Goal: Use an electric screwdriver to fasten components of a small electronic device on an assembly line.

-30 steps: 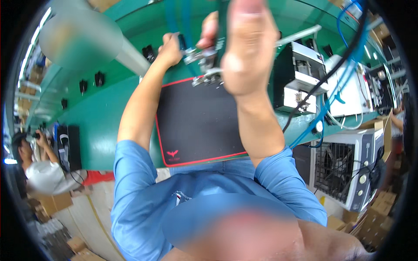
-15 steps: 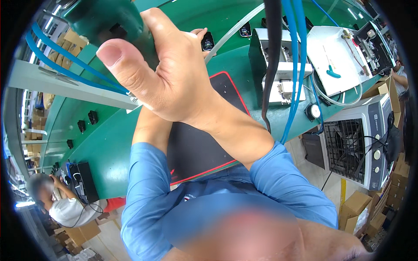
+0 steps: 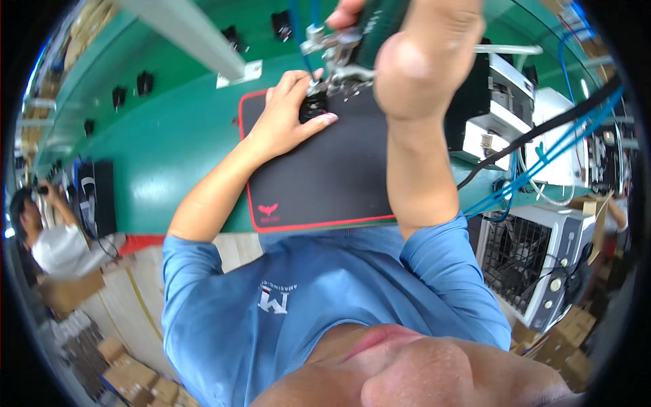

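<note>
My left hand (image 3: 281,125) rests at the upper left of a black mat (image 3: 332,180) with a red border, its thumb and fingers closed round a small black part (image 3: 314,106). My right hand (image 3: 427,71) is raised over the mat, wrapped round the dark green body of a power screwdriver (image 3: 384,30). The tool's metal front end (image 3: 339,61) extends left of the grip, down toward the black part. Whether its tip touches the part, I cannot tell.
Several black parts (image 3: 144,83) lie on the green bench (image 3: 169,156). A pale metal post (image 3: 196,37) stands at the upper left. Blue hoses and a black cable (image 3: 536,132) cross on the right, before white-and-black equipment (image 3: 505,95). A person (image 3: 61,237) sits at far left.
My right hand has carried the screwdriver from the upper left to the right, over the mat. My left hand, mostly hidden before, now shows on the mat with a black part.
</note>
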Motion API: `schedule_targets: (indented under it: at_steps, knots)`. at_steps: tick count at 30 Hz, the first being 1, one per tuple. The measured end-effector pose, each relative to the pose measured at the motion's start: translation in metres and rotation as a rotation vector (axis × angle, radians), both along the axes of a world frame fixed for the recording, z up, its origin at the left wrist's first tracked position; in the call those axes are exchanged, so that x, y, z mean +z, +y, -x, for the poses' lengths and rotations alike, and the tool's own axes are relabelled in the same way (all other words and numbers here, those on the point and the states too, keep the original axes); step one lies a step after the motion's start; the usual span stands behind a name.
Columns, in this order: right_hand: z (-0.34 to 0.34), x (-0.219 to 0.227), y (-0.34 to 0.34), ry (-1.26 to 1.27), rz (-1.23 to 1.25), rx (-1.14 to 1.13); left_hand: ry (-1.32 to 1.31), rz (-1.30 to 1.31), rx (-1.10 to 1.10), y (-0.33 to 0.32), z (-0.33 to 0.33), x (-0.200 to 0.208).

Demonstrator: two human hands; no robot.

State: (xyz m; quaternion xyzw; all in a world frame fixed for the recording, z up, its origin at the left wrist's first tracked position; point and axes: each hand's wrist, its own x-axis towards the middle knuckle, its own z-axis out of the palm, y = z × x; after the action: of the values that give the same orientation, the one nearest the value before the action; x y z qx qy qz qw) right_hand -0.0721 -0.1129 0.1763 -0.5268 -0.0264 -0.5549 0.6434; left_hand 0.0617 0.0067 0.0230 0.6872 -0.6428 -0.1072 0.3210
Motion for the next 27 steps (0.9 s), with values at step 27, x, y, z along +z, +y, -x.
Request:
schedule_targets:
  at_steps: [27]
  knots:
    - [-0.023, 0.022, 0.049, 0.208, 0.025, -0.226, 0.171, 0.157, 0.006, 0.007, -0.003, -0.011]
